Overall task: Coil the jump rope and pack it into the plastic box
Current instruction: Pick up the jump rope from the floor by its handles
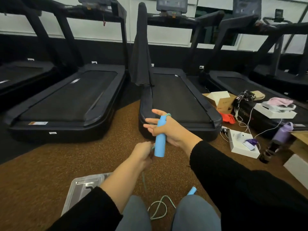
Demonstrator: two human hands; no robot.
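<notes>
My right hand holds a blue jump rope handle upright against its palm, fingers spread out, with the teal rope looped over the thumb side at the handle's top. Just below and to the left, my left hand pinches the teal rope, which runs down between my knees and lies in loose loops on the floor. The second blue handle pokes out beside my right knee. A clear plastic box sits on the floor at lower left, partly hidden by my left arm.
Black treadmills stand in a row ahead on the brown speckled floor. To the right lie cardboard boxes, white boxes, cables, a purple bottle and a red item.
</notes>
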